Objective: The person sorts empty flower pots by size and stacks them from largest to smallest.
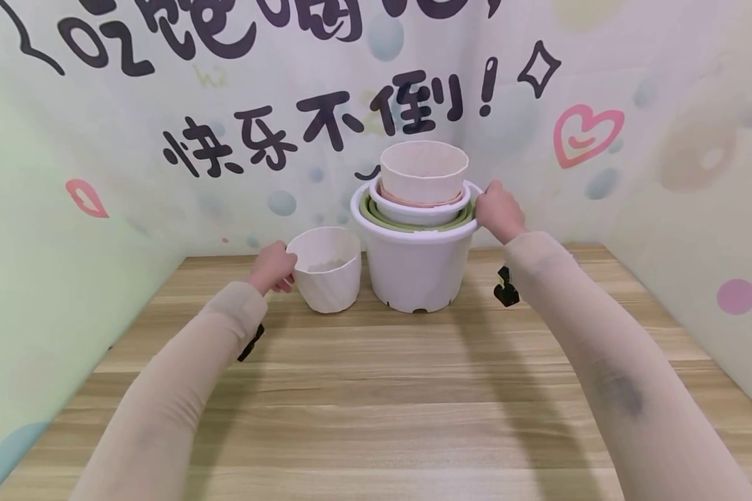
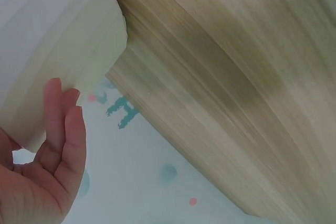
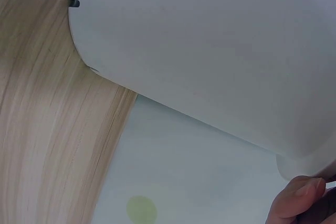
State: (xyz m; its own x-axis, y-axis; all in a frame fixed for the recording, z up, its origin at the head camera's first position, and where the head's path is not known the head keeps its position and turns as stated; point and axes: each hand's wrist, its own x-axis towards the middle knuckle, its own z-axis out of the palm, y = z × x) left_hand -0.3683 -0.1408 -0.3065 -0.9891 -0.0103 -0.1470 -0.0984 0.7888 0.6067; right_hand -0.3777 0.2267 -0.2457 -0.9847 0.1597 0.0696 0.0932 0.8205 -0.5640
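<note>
Big white pot (image 1: 415,268) sits mid-table (image 1: 376,390), back near the wall, with green, white and beige pots (image 1: 423,172) nested inside. Right hand (image 1: 498,210) grips its rim on the right. Small cream pot (image 1: 326,269) stands just left of it; left hand (image 1: 273,267) touches its wall, fingers (image 2: 54,124) straight, no firm hold. Risk: one-sided rim pull could tip the nested stack; the small pot standing close could get knocked.

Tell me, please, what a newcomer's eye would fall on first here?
Probably the large white plastic pot at the back of the wooden table, with smaller pots nested inside it. The right hand grips its rim, while the left hand touches the small cream faceted pot beside it.
</note>
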